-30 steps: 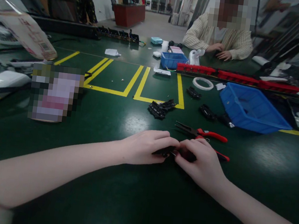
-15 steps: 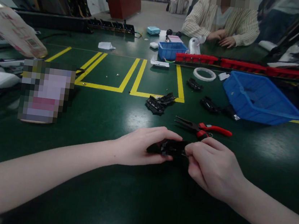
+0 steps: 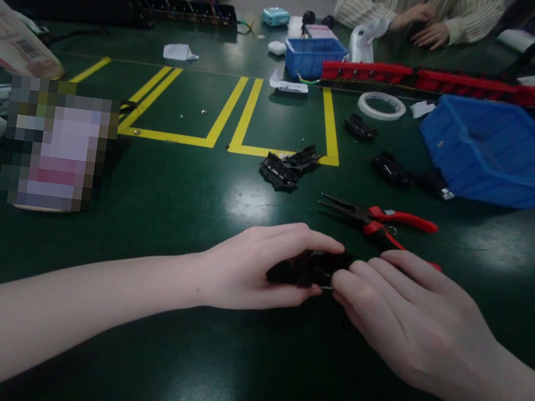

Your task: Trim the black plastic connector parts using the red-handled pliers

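Black and small, the part [image 3: 310,267] is held over the green surface [image 3: 227,371] in the head view, nearer the near edge, which is out of sight, than the far one. The left hand [image 3: 259,268] is closed round its left end, fingers along the far side, thumb along the near side. The right hand [image 3: 414,316] is curled tight on its right end, its fingertips hidden. A thin pale sliver [image 3: 326,288] shows between the left thumb and the right fingers; which hand grips it, I cannot tell.

To work it well, let the left hand be the vice and the right make small, even movements; forcing could crack the casing. Tilting the fingers apart would give a better sight of the join.

The left forearm [image 3: 89,305] reaches in from the surface's left side, wrist almost straight. The right forearm [image 3: 512,387] slants in from the near right corner, back of the hand up. Pliers [image 3: 369,221] lie just beyond the right hand, black pieces [image 3: 278,171] farther toward the far edge.
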Tool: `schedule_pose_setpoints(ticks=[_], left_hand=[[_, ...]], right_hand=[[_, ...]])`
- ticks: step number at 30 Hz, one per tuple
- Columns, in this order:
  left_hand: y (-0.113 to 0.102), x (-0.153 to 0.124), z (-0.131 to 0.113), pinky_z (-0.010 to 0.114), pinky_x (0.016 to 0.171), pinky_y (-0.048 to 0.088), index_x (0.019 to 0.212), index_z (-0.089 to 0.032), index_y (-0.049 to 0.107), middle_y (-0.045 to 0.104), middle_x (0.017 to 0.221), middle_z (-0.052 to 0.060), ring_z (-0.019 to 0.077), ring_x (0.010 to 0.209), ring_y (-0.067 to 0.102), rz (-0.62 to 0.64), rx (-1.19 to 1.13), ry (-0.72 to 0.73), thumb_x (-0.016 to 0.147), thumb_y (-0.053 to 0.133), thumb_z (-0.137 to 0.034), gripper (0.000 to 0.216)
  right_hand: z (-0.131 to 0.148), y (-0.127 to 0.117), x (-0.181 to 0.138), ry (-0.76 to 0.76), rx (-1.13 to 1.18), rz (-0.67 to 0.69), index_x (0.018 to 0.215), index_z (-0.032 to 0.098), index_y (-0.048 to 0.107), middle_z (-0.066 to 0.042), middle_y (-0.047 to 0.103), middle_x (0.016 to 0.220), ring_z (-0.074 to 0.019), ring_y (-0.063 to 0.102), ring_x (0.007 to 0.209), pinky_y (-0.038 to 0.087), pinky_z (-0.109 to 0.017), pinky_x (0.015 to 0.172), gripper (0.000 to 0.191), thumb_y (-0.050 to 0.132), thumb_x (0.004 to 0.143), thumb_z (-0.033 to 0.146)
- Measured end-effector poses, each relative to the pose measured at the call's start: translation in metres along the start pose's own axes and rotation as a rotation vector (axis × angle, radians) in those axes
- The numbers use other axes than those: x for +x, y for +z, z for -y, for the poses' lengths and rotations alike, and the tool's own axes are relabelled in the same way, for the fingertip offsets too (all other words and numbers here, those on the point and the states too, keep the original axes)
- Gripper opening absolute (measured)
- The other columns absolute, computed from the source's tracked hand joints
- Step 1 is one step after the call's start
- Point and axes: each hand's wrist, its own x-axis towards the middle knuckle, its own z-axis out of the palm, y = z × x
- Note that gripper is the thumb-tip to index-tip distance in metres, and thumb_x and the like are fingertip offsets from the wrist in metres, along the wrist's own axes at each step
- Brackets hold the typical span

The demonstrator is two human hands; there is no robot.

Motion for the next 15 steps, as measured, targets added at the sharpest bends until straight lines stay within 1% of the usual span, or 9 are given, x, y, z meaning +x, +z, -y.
schedule_pose_setpoints(ticks=[4, 7, 10, 13, 15], left_hand=[[0.001, 0.000, -0.001, 0.022, 0.083, 0.052, 0.121, -0.015, 0.049, 0.064, 0.107, 0.005, 0.0133, 0.095, 0.063, -0.017, 0.005, 0.002, 0.084, 0.063, -0.018, 0.039], [0.002, -0.001, 0.000, 0.023, 0.082, 0.052, 0.120, -0.015, 0.050, 0.064, 0.108, 0.005, 0.0146, 0.096, 0.063, -0.053, 0.018, -0.018, 0.083, 0.063, -0.019, 0.039], [0.002, -0.001, 0.000, 0.025, 0.084, 0.053, 0.119, -0.015, 0.051, 0.064, 0.113, 0.007, 0.0166, 0.101, 0.063, -0.087, 0.029, -0.043, 0.082, 0.064, -0.018, 0.039], [0.001, -0.001, 0.000, 0.026, 0.085, 0.053, 0.119, -0.017, 0.051, 0.065, 0.113, 0.006, 0.0170, 0.100, 0.064, -0.071, 0.026, -0.024, 0.083, 0.063, -0.021, 0.038], [0.001, -0.001, -0.001, 0.026, 0.084, 0.053, 0.119, -0.018, 0.052, 0.066, 0.110, 0.005, 0.0171, 0.098, 0.065, -0.063, 0.025, -0.011, 0.084, 0.062, -0.022, 0.037]], right_hand=[[-0.003, 0.008, 0.001, 0.092, 0.135, -0.047, 0.091, 0.014, 0.055, 0.000, 0.060, 0.068, -0.0135, 0.054, 0.059, 0.042, -0.030, 0.062, 0.011, 0.044, 0.093, 0.013], [-0.004, 0.011, 0.004, 0.164, 0.255, -0.092, 0.087, 0.015, 0.054, -0.002, 0.061, 0.075, -0.0122, 0.055, 0.065, 0.044, -0.027, 0.063, 0.008, 0.047, 0.093, 0.014], [-0.003, 0.012, 0.005, 0.229, 0.364, -0.100, 0.087, 0.016, 0.053, -0.004, 0.061, 0.081, -0.0123, 0.057, 0.072, 0.046, -0.026, 0.065, 0.005, 0.053, 0.091, 0.017], [-0.002, 0.011, 0.003, 0.233, 0.465, -0.091, 0.089, 0.018, 0.054, -0.002, 0.062, 0.080, -0.0109, 0.058, 0.071, 0.047, -0.024, 0.062, 0.001, 0.055, 0.091, 0.017], [-0.002, 0.009, 0.000, 0.211, 0.520, -0.116, 0.091, 0.019, 0.055, -0.001, 0.063, 0.081, -0.0101, 0.060, 0.071, 0.048, -0.022, 0.060, 0.001, 0.055, 0.091, 0.018]])
